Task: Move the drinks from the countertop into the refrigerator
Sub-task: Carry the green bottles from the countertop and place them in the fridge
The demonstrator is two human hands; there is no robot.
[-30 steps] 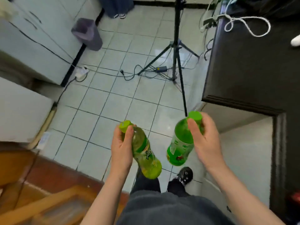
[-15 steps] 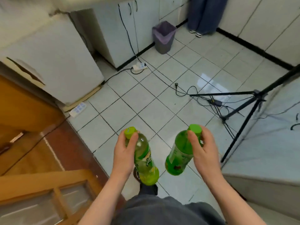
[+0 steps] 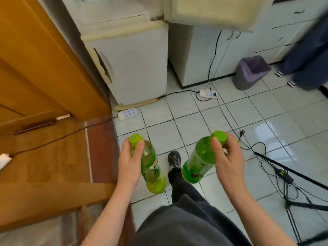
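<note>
Two drinks were held in front of the white refrigerator [image 3: 138,68], well apart from it and above the tiled floor [image 3: 186,112]. The pale yellow-green bottle [image 3: 152,167] was gripped near its neck by the left hand [image 3: 130,162], the fingers curled round it just below the green cap and the base tilted down toward the person. The darker green bottle [image 3: 198,160] was gripped the same way by the right hand [image 3: 230,162], the thumb laid against its cap. Both grips were unchanged from half a second earlier, and the bottles were kept just as far apart.

The view had been swung leftward. The refrigerator, earlier seen at the upper left edge, was now placed at the upper centre and looked nearer. The purple-lined bin [image 3: 250,71], earlier seen at the top centre, was now to the right of the refrigerator, past a white cabinet [image 3: 195,55]. A power strip [image 3: 127,113] lay at the refrigerator's foot, and a wooden door [image 3: 44,59] was seen at its left. The tripod [image 3: 284,173] had been shifted to the lower right, far from the refrigerator.
</note>
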